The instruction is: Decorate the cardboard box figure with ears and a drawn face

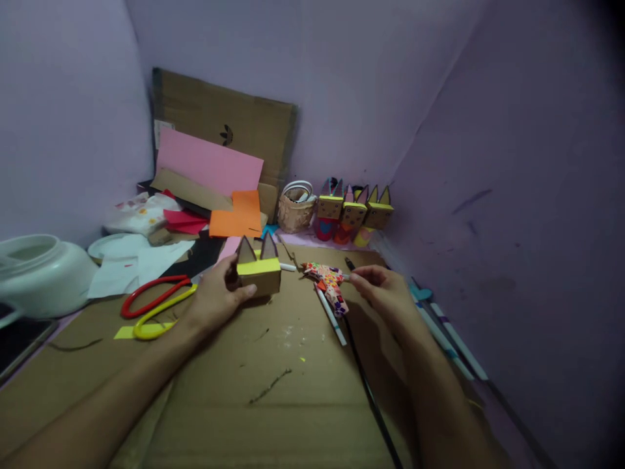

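My left hand grips a small cardboard box figure with a yellow top and two pointed grey ears, thumb across its front. A glue gun with a colourful patterned surface lies on the cardboard sheet, its black cord running towards me. At its rear end, the fingertips of my right hand pinch a short pale glue stick. A white marker lies under the gun, and a dark pen tip shows just behind my right fingers.
Scissors with red and yellow handles lie left. Several finished eared box figures stand at the back right beside a small basket. Coloured paper and a cardboard panel lean behind. A white pot stands far left; markers lie right.
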`<state>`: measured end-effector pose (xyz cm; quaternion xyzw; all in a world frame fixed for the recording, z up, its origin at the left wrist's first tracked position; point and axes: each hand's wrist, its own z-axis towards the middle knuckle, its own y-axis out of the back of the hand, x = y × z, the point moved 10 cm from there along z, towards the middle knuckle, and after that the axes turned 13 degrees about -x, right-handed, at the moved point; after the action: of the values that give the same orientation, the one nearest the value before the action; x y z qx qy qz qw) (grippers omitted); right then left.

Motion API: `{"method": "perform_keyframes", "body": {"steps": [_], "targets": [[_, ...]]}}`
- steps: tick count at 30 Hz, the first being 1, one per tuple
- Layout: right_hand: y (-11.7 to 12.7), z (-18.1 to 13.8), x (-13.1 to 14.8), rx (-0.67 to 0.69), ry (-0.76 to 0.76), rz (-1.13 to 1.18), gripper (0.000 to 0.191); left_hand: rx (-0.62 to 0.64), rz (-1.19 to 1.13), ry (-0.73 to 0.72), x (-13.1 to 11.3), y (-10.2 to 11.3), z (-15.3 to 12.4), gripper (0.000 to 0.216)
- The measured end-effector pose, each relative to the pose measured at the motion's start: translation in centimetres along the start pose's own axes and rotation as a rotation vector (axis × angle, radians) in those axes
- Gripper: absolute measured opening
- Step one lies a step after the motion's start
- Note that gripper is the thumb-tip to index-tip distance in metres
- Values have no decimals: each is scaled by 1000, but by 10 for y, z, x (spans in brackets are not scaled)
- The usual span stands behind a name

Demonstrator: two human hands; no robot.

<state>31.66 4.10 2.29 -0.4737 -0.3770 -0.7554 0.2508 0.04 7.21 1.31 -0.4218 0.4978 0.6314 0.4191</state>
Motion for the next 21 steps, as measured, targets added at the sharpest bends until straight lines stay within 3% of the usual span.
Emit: {"method": "perform_keyframes", "body": {"steps": [4, 10, 15, 21], "targets": [[-18, -8, -1, 60, 27, -96, 21, 65, 59, -56, 1, -14, -3, 61], [-24, -11, -9, 99, 24, -227, 23, 95, 75, -67, 5, -15, -3, 61], [-26, -10, -17, 132, 21, -327, 31, 127, -328, 199, 20, -19, -3, 62], [-29, -19, -3, 106, 10, -206, 36, 218, -466, 393, 26, -30, -14, 58]]}}
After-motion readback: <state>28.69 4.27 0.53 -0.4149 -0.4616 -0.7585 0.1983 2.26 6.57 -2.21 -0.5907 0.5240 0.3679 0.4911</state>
